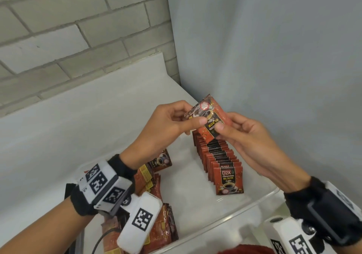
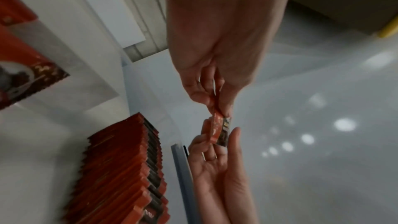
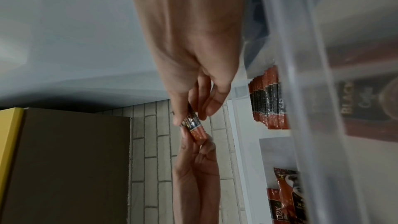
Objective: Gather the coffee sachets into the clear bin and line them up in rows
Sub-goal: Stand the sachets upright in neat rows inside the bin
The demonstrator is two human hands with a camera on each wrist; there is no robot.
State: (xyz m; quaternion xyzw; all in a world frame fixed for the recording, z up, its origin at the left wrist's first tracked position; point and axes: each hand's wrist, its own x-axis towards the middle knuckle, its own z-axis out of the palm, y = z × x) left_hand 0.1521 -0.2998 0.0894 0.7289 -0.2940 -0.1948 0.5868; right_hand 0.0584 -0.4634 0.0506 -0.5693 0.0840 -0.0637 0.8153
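Overhead, sachet (image 1: 208,121) upside-down, long axis tilted.

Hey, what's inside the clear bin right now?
Inside the clear bin: a standing row of sachets on the right and a loose pile on the left. The left hand and its wrist gear cover part of that pile.

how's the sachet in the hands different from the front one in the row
The held sachet is up in the air, pinched by the left hand and the right hand; the front sachet of the row stands in the clear bin. The held sachet is tilted with its print upside down; the front sachet is upright and reads normally. Both are red "BLACK Coffee" packets.
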